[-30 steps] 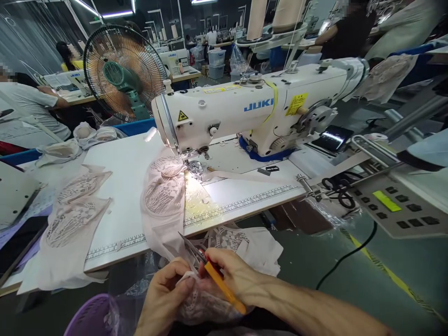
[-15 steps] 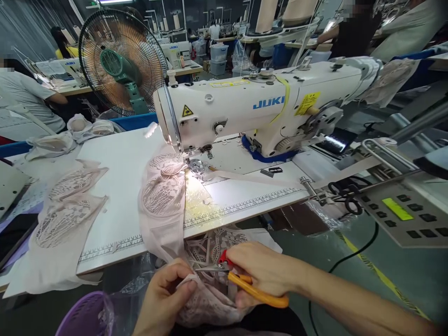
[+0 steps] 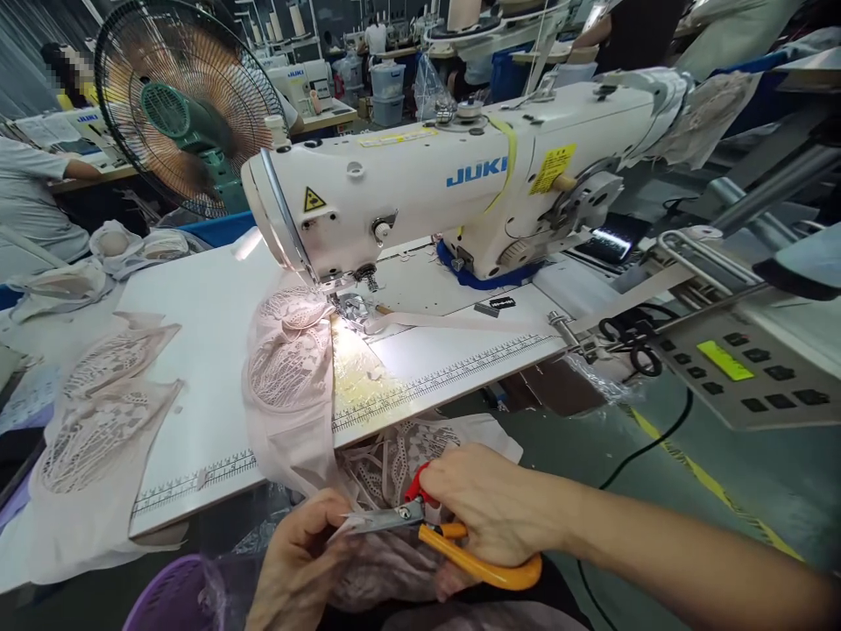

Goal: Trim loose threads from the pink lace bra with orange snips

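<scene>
My right hand (image 3: 483,508) grips scissors (image 3: 483,556) with one orange and one red handle. Their blades point left and reach the fabric at my left fingertips. My left hand (image 3: 306,552) pinches the edge of a pale pink lace bra (image 3: 394,565), which hangs over my lap in folds. Part of that edge is hidden behind my fingers. Above, another lace bra piece (image 3: 289,359) lies under the needle of the white sewing machine (image 3: 407,193) and drapes over the table edge. More lace fabric (image 3: 427,443) hangs below the table front.
Cut lace pieces (image 3: 105,421) lie on the left of the white table (image 3: 203,350). A razor blade (image 3: 501,302) rests near the machine base. A control box (image 3: 742,359) juts out at right. A purple basket (image 3: 174,596) stands below left; a fan (image 3: 190,114) is behind.
The view has shifted, so the machine and table sit further left and higher. The scissors' blades have moved slightly left over the fabric edge at my left fingers.
</scene>
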A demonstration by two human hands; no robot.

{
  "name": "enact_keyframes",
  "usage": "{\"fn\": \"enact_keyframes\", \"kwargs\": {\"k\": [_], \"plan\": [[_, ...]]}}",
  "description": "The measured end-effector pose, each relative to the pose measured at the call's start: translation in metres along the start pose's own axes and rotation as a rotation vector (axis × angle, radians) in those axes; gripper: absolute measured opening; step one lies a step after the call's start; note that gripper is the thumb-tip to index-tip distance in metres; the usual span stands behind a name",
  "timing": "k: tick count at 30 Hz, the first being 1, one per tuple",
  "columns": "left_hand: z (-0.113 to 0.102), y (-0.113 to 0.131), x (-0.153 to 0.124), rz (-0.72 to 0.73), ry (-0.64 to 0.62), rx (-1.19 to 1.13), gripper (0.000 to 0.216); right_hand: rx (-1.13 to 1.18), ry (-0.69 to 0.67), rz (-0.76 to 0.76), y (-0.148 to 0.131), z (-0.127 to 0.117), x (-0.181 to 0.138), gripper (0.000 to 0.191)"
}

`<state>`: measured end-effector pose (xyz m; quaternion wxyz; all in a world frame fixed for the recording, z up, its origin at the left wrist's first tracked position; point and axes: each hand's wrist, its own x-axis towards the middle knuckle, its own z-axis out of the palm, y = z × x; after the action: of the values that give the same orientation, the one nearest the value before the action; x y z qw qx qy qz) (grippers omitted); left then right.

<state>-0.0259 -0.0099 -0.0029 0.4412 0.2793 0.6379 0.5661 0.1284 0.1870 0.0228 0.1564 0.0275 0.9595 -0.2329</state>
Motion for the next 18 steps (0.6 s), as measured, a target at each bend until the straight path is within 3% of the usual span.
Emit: {"fn": "enact_keyframes", "kwargs": {"k": [7, 16, 18], "plan": [[0.005, 0.004, 0.001, -0.007, 0.042, -0.015, 0.025, 0.004, 0.085, -0.004, -0.002, 0.002, -0.005, 0.032], [-0.001, -0.005, 0.0, -0.091, 0.042, -0.054, 0.028, 0.036, -0.007, 0.024, -0.005, -0.001, -0.004, 0.025], [-0.001, -0.007, -0.001, -0.113, 0.102, -0.063, 0.027, 0.039, -0.017, 0.031, -0.006, -0.003, -0.005, 0.027]]}}
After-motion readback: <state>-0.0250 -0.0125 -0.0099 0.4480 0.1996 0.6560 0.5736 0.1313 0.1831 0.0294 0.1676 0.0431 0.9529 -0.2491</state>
